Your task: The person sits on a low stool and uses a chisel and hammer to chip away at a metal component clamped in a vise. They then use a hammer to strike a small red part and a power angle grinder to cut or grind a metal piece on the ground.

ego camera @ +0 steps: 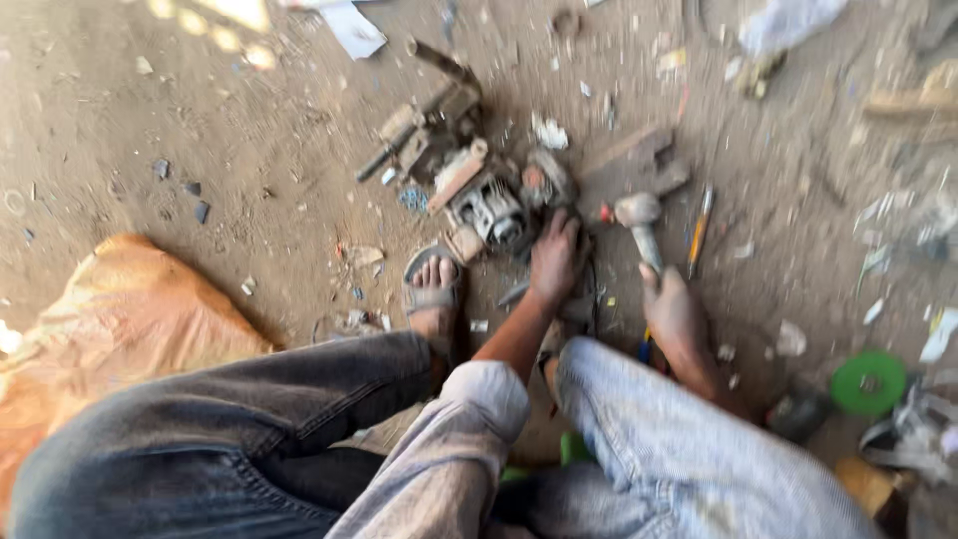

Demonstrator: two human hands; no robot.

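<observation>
I sit on a dirt floor, and the view is blurred. My left hand (555,256) reaches forward and lies palm-down on a dark part right beside a small grey motor-like metal assembly (491,212). Whether the fingers grip that part is unclear. My right hand (675,311) is closed around the handle of a hammer (641,218). The hammer's grey head points away from me, just right of the assembly. My sandalled foot (431,284) rests close to the assembly's left side.
Rusty metal pieces (429,135) lie beyond the assembly, and a yellow-handled screwdriver (700,228) lies right of the hammer. An orange sack (120,319) sits at the left and a green disc (868,382) at the right. Scraps and litter cover the ground.
</observation>
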